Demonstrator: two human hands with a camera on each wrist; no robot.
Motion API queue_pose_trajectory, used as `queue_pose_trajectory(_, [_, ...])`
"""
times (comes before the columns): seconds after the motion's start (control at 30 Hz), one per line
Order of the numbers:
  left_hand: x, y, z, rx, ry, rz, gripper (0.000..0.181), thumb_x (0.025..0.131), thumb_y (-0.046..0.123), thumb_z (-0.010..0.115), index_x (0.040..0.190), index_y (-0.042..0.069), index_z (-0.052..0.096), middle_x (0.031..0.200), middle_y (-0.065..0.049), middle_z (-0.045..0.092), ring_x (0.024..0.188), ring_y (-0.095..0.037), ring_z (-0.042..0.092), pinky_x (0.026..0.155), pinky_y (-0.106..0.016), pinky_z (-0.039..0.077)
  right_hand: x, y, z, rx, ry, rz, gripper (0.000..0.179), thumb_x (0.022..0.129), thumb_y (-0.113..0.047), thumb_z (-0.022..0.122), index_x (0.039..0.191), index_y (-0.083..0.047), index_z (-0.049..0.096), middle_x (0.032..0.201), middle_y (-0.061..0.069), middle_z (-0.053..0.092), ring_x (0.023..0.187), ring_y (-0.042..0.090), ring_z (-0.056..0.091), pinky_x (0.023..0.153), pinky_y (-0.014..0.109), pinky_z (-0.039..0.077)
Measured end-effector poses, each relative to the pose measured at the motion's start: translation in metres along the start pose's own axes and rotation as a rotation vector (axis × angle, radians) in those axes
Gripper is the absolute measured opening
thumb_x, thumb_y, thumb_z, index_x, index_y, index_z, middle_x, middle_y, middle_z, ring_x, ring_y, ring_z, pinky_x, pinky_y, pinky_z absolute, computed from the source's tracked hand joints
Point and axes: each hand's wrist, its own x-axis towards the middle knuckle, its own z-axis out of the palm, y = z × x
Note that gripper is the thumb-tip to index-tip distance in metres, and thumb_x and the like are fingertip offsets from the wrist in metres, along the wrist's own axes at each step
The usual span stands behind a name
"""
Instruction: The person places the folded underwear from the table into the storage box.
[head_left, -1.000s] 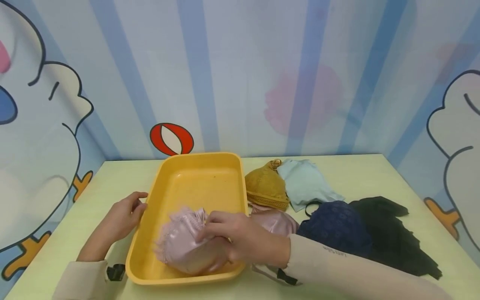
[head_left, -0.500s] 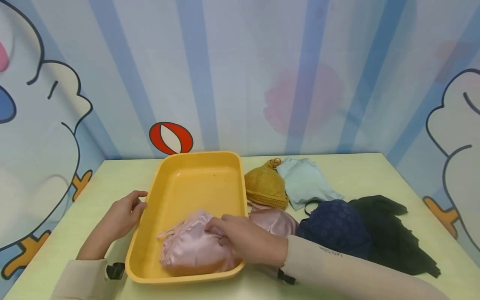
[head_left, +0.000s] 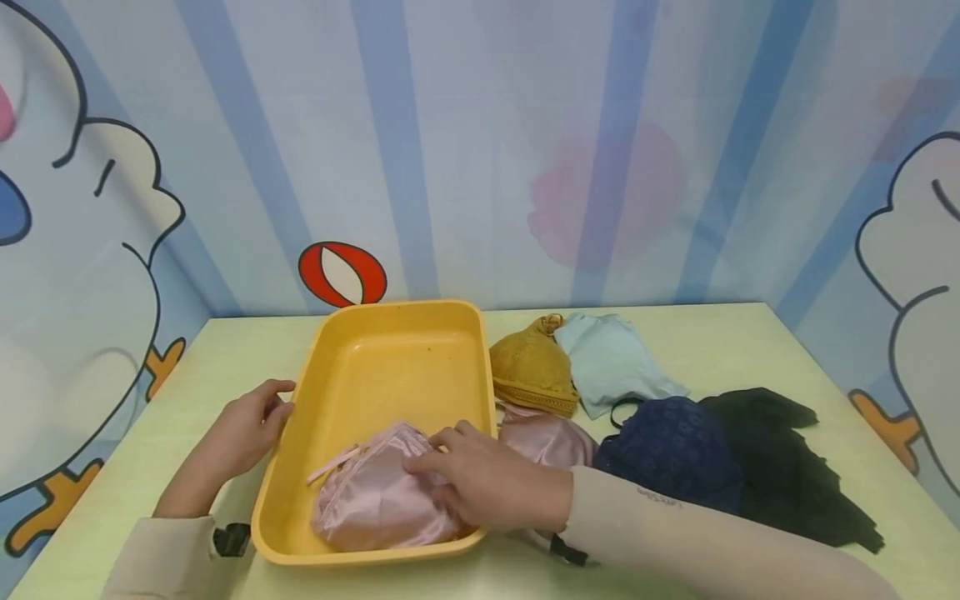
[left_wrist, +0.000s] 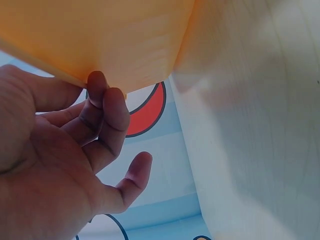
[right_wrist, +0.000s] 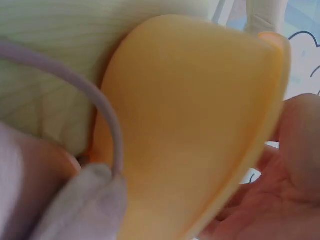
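A folded pink satin bra [head_left: 382,500] with a lacy edge lies in the near end of the yellow tray [head_left: 397,307]. My right hand [head_left: 487,479] reaches over the tray's right wall, its loosely bent fingers touching the bra's top. In the right wrist view the tray wall hides most of these fingers, while the palm [right_wrist: 285,200] shows beyond the rim. My left hand [head_left: 243,433] pinches the tray's left rim between thumb and fingers, and the little finger stands apart in the left wrist view.
Right of the tray lie a mustard bra [head_left: 534,371], a pale mint garment [head_left: 615,362], another pink satin bra [head_left: 546,440], a navy bra [head_left: 671,454] and a black garment [head_left: 787,467]. Behind the table [head_left: 720,350] rises a striped, printed backdrop [head_left: 495,167].
The pink bra in the tray has folded over and settled lower and flatter, with a strap showing on its left. My right hand's fingers have loosened from it. The left hand stays put.
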Motion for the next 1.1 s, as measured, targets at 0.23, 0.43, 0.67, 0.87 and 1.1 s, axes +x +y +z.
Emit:
queue_pose_trajectory(0.23, [0.001,-0.001,0.001,-0.004,-0.003,-0.011,0.035,0.097,0.007,0.049,0.127,-0.011,0.045,0.08,-0.007,0.052,0.064,-0.018,0.047,0.057,-0.032,0.042,-0.008,0.005,-0.02,0.007,0.043,0.049,0.034,0.095,-0.021,0.059,0.129,-0.017,0.057,0.126,0.005,0.053,0.115,0.019,0.047,0.096,0.035,0.04])
queue_pose_trajectory(0.43, [0.0,-0.001,0.002,0.005,-0.006,-0.002,0.035,0.098,0.008,0.048,0.128,-0.011,0.043,0.081,-0.007,0.053,0.065,-0.017,0.047,0.059,-0.033,0.042,-0.021,0.015,-0.039,0.07,0.07,0.106,0.032,0.096,-0.021,0.058,0.128,-0.017,0.057,0.124,0.003,0.053,0.115,0.017,0.046,0.095,0.034,0.04])
queue_pose_trajectory(0.67, [0.0,-0.001,0.004,0.007,-0.003,0.004,0.035,0.099,0.008,0.045,0.128,-0.012,0.042,0.08,-0.006,0.053,0.063,-0.017,0.047,0.058,-0.034,0.042,-0.031,0.034,-0.053,0.021,0.15,0.114,0.03,0.095,-0.017,0.059,0.124,-0.012,0.059,0.118,0.004,0.057,0.111,0.019,0.05,0.09,0.034,0.043])
queue_pose_trajectory(0.87, [0.0,0.0,0.004,0.014,-0.002,-0.004,0.035,0.099,0.007,0.045,0.128,-0.012,0.042,0.08,-0.007,0.053,0.064,-0.017,0.048,0.059,-0.034,0.043,-0.039,0.049,-0.067,-0.005,0.205,0.105,0.031,0.092,-0.016,0.063,0.122,-0.01,0.06,0.114,0.005,0.058,0.106,0.019,0.052,0.086,0.034,0.045])
queue_pose_trajectory(1.1, [-0.001,0.002,0.003,0.014,-0.002,-0.018,0.035,0.098,0.006,0.046,0.129,-0.011,0.042,0.08,-0.007,0.053,0.063,-0.017,0.047,0.059,-0.034,0.043,-0.05,0.067,-0.087,-0.017,0.237,0.19,0.033,0.09,-0.015,0.066,0.122,-0.009,0.06,0.116,0.007,0.058,0.107,0.024,0.053,0.088,0.04,0.044])
